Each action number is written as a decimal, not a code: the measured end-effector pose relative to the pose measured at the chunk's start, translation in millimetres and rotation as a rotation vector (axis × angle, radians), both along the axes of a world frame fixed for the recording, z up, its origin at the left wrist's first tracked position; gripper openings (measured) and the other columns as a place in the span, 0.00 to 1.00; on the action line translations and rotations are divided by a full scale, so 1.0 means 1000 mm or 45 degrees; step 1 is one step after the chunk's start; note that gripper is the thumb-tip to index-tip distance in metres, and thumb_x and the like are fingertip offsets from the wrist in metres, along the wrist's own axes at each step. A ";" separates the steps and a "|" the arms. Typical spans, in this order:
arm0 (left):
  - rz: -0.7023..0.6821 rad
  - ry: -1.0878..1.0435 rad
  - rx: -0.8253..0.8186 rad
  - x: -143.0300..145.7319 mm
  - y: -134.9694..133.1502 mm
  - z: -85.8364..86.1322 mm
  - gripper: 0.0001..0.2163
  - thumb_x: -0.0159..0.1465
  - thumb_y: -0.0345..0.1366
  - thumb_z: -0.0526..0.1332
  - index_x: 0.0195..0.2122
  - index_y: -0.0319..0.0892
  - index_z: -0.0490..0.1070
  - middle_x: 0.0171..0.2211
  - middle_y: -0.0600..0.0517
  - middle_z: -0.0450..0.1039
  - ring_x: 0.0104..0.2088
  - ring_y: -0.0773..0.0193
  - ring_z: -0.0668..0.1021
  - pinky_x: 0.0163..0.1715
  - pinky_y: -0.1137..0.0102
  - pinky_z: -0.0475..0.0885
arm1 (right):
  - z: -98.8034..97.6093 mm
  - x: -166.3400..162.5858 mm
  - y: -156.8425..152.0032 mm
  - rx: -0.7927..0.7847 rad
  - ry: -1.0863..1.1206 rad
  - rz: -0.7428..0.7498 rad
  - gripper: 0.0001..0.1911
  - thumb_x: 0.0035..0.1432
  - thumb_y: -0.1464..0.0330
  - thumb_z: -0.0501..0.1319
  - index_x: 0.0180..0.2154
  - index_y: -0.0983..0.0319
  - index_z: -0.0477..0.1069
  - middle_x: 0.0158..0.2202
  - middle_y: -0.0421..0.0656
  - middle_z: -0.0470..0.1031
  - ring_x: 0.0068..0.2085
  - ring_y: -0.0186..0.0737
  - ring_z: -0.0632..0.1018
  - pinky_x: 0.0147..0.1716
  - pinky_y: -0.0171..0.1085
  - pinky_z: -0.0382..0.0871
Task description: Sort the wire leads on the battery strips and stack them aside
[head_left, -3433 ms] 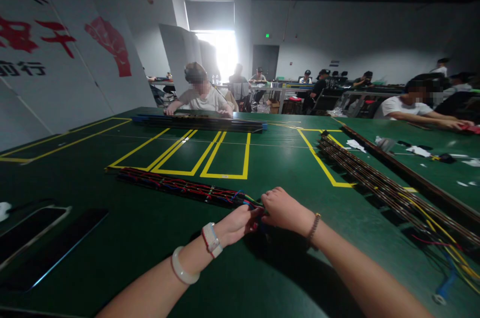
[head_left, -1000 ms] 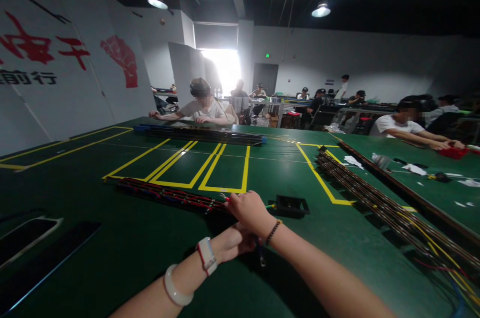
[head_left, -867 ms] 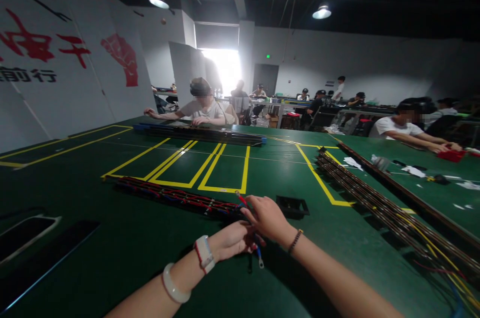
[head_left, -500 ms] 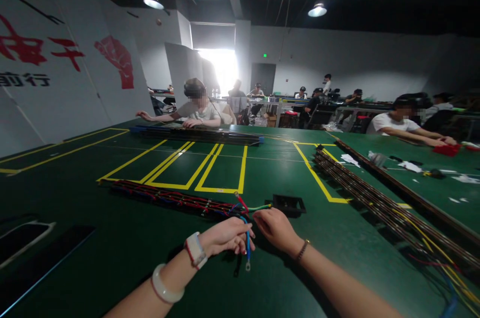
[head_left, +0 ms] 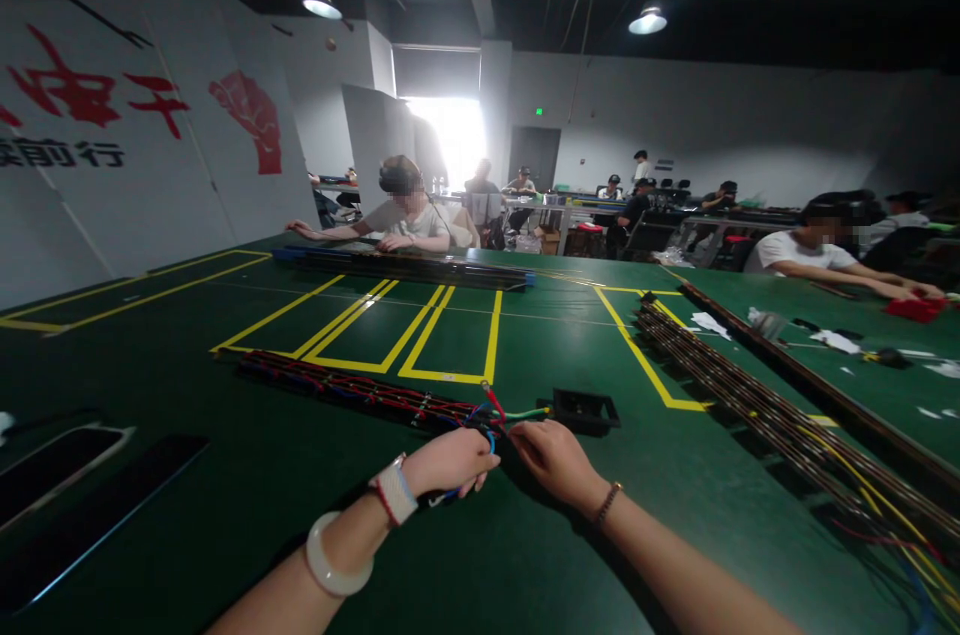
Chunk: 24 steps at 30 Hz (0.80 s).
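A long black strip bundled with red and blue wires (head_left: 360,395) lies across the green table in front of me. My left hand (head_left: 454,463) is closed round a blue wire (head_left: 450,493) near the strip's right end; the wire's lug end sticks out below the fingers. Close beside it, my right hand (head_left: 559,465) has its fingers pinched together, and what they hold is hidden. Just beyond the hands, a red wire (head_left: 495,400) with a ring terminal stands up. A green-yellow wire (head_left: 529,413) runs to a black rectangular frame-like part (head_left: 585,410).
Several long dark strips (head_left: 720,385) with loose yellow wires lie on the right. Two flat dark devices (head_left: 112,515) rest at the left. A co-worker (head_left: 412,205) leans over more strips (head_left: 405,267) at the far edge; another person (head_left: 817,245) handles something red at right.
My left fingers have folded inward, and the blue wire that hung down past them now points leftward under the hand. My right hand stays pinched. The view has shifted slightly.
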<state>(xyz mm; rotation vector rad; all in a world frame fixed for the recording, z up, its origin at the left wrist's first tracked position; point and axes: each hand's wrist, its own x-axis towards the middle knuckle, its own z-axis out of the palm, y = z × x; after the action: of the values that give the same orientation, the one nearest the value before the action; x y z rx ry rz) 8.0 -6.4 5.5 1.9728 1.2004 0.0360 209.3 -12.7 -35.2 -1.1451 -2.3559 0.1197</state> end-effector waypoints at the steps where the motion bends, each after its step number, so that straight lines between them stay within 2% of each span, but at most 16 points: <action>1: 0.020 0.016 0.053 0.003 -0.002 -0.002 0.20 0.64 0.47 0.50 0.21 0.39 0.67 0.14 0.55 0.65 0.16 0.69 0.69 0.22 0.74 0.63 | 0.000 0.000 0.000 0.002 -0.001 -0.003 0.09 0.63 0.70 0.53 0.39 0.61 0.71 0.32 0.43 0.77 0.33 0.37 0.76 0.34 0.34 0.64; 3: 0.072 0.067 0.245 0.008 -0.006 -0.003 0.22 0.65 0.49 0.49 0.23 0.39 0.69 0.17 0.53 0.69 0.19 0.67 0.72 0.24 0.74 0.64 | -0.001 0.000 0.000 0.015 0.004 -0.004 0.08 0.62 0.70 0.54 0.39 0.61 0.71 0.32 0.43 0.77 0.32 0.38 0.75 0.34 0.34 0.64; 6: 0.153 0.145 0.658 0.016 -0.013 -0.001 0.25 0.68 0.50 0.42 0.27 0.40 0.73 0.24 0.49 0.75 0.26 0.62 0.77 0.28 0.71 0.66 | -0.002 0.001 -0.002 0.061 0.061 0.012 0.08 0.62 0.70 0.53 0.38 0.61 0.70 0.31 0.43 0.76 0.32 0.38 0.75 0.33 0.35 0.65; 8: 0.152 0.207 0.864 0.019 -0.018 0.001 0.25 0.69 0.46 0.41 0.31 0.41 0.74 0.28 0.47 0.76 0.29 0.59 0.78 0.30 0.69 0.67 | 0.000 0.004 -0.002 0.118 0.136 0.031 0.08 0.62 0.70 0.52 0.38 0.61 0.70 0.32 0.44 0.75 0.33 0.38 0.75 0.34 0.36 0.66; 10: 0.087 0.271 0.979 0.021 -0.022 0.002 0.22 0.69 0.43 0.42 0.33 0.41 0.73 0.29 0.46 0.77 0.30 0.58 0.79 0.30 0.68 0.68 | 0.004 0.007 -0.003 0.214 0.211 0.038 0.08 0.63 0.70 0.52 0.38 0.61 0.69 0.31 0.44 0.74 0.33 0.38 0.74 0.34 0.37 0.66; 14: -0.046 0.301 1.076 0.023 -0.023 -0.004 0.17 0.68 0.36 0.45 0.34 0.39 0.72 0.29 0.46 0.76 0.30 0.59 0.79 0.30 0.68 0.70 | 0.020 0.013 -0.004 0.468 0.312 -0.002 0.07 0.62 0.72 0.53 0.40 0.61 0.68 0.31 0.44 0.72 0.34 0.39 0.72 0.35 0.40 0.67; 17: -0.089 0.297 1.097 0.023 -0.020 -0.012 0.13 0.66 0.33 0.47 0.35 0.37 0.72 0.30 0.45 0.77 0.31 0.59 0.79 0.31 0.68 0.71 | 0.035 0.006 -0.007 0.615 0.286 0.013 0.10 0.61 0.72 0.55 0.45 0.61 0.68 0.38 0.47 0.73 0.40 0.41 0.72 0.40 0.42 0.69; 20: -0.098 0.283 1.124 0.022 -0.017 -0.017 0.12 0.65 0.32 0.49 0.37 0.36 0.72 0.32 0.44 0.77 0.32 0.57 0.79 0.33 0.66 0.71 | 0.044 -0.010 -0.010 0.718 0.080 0.127 0.16 0.61 0.71 0.56 0.51 0.60 0.67 0.49 0.49 0.72 0.51 0.43 0.71 0.49 0.45 0.67; 22: -0.099 0.277 1.127 0.021 -0.016 -0.018 0.11 0.64 0.32 0.50 0.38 0.36 0.72 0.33 0.43 0.77 0.34 0.56 0.79 0.35 0.64 0.71 | 0.046 -0.019 -0.010 0.752 -0.109 0.217 0.17 0.61 0.72 0.56 0.52 0.59 0.67 0.56 0.47 0.67 0.59 0.44 0.65 0.56 0.48 0.61; 24: -0.105 0.269 1.115 0.020 -0.015 -0.015 0.10 0.63 0.32 0.52 0.38 0.36 0.72 0.35 0.42 0.76 0.36 0.55 0.78 0.37 0.64 0.71 | 0.046 -0.022 -0.009 0.734 -0.264 0.214 0.16 0.62 0.72 0.54 0.51 0.59 0.69 0.61 0.45 0.62 0.63 0.46 0.59 0.61 0.50 0.55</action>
<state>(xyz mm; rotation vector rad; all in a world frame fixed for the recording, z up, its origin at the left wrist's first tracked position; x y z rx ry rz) 27.8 -21.8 -9.6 2.8366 1.3694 0.3744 187.4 -21.9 11.2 -0.7027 -2.4195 -0.6082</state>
